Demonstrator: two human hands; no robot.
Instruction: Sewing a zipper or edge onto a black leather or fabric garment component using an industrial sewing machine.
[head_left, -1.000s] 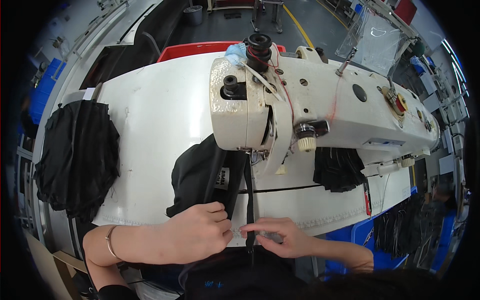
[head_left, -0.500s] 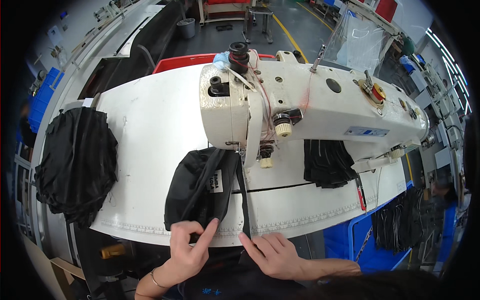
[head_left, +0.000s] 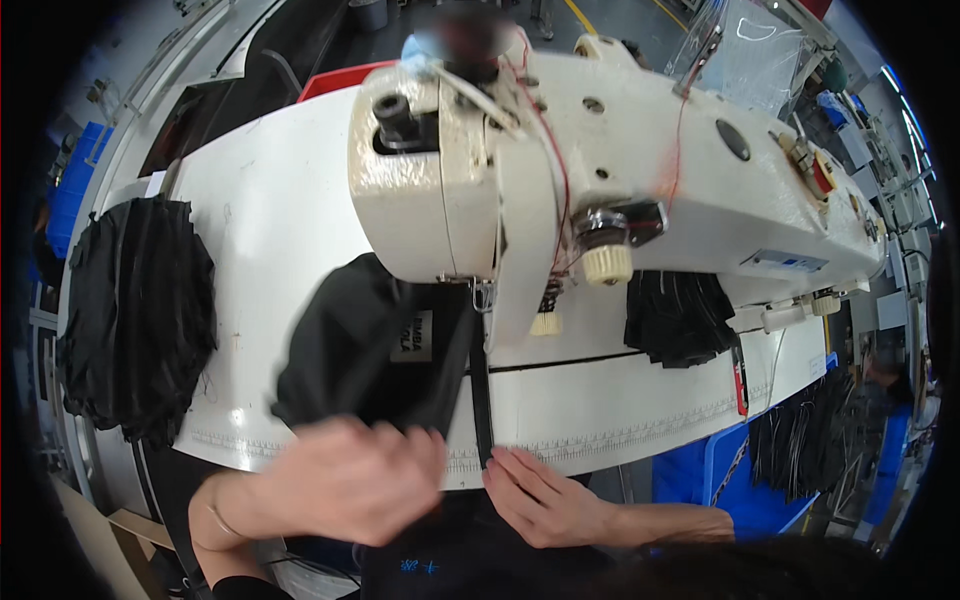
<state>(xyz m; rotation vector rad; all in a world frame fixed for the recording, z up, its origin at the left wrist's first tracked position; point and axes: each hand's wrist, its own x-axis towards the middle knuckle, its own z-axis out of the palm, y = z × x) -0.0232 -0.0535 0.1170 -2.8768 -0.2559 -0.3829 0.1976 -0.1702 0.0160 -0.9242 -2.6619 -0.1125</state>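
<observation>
A black fabric piece point(head_left: 335, 345) with a small white label point(head_left: 411, 337) lies under the head of a white sewing machine point(head_left: 430, 215). My left hand point(head_left: 350, 485), somewhat blurred, has its fingers curled on the near edge of this fabric. Along the fabric's right side a narrow black strip point(head_left: 482, 400) runs from the needle area toward me. The near end of the strip is pinched between the fingertips of my right hand point(head_left: 550, 505). The machine head hides the far edge of the fabric.
On the left of the white table point(head_left: 255, 200) rests a big pile of black fabric pieces point(head_left: 140, 315). Black strips point(head_left: 680, 315) are stacked under the machine arm, beside a red-handled tool point(head_left: 740, 380). A blue bin point(head_left: 690, 470) stands below the right edge.
The view has come closer to the machine. My left hand has turned over and moved slightly left, spreading the fabric leftward. My right hand stays at the strip's near end.
</observation>
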